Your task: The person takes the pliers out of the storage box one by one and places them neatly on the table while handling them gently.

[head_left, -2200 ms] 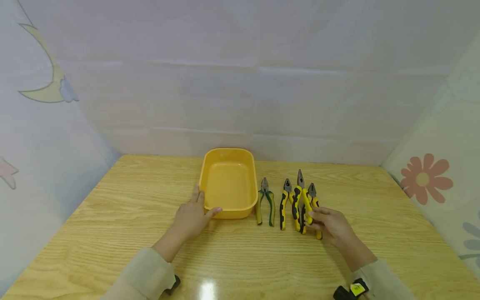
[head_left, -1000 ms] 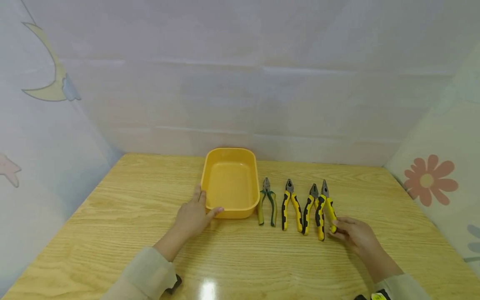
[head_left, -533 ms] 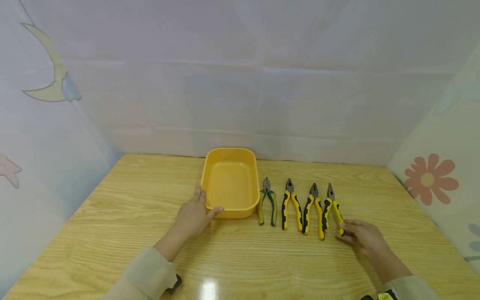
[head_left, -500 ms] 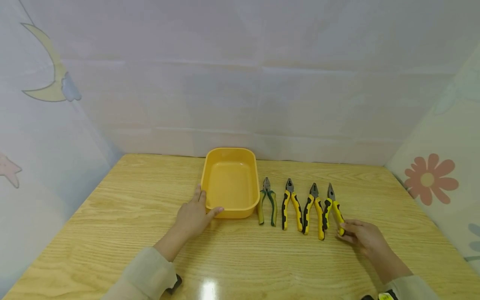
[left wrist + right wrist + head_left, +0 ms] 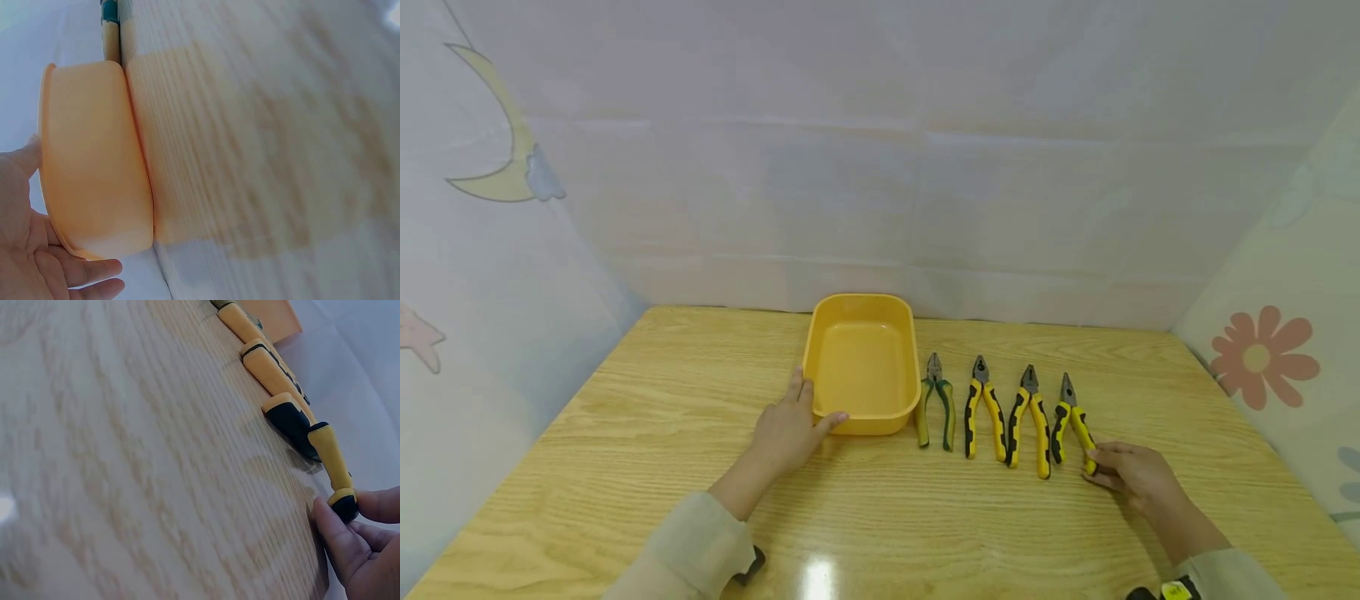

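Note:
A yellow plastic bin [image 5: 861, 367] stands on the wooden table. My left hand [image 5: 784, 433] rests against its near left corner, fingers fairly straight along the side and thumb at the front rim; the left wrist view shows this hand [image 5: 37, 244] at the bin's wall. At the right end of a row of pliers, my right hand [image 5: 1138, 475] pinches the right handle of the yellow-and-black needle-nose pliers [image 5: 1070, 417] between thumb and fingers. In the right wrist view the handle end [image 5: 342, 505] sits between those fingertips.
Left of the held pair lie two yellow-and-black combination pliers [image 5: 1030, 417] [image 5: 983, 408], then green-handled pliers [image 5: 935, 400] close to the bin's right side. All have spread handles pointing toward me. A pale cloth wall [image 5: 880, 167] stands behind the table [image 5: 925, 525].
The right hand has carried the needle-nose pliers rightward from over the other pliers to the row's right end, turning them slightly. The left hand has stayed at the bin.

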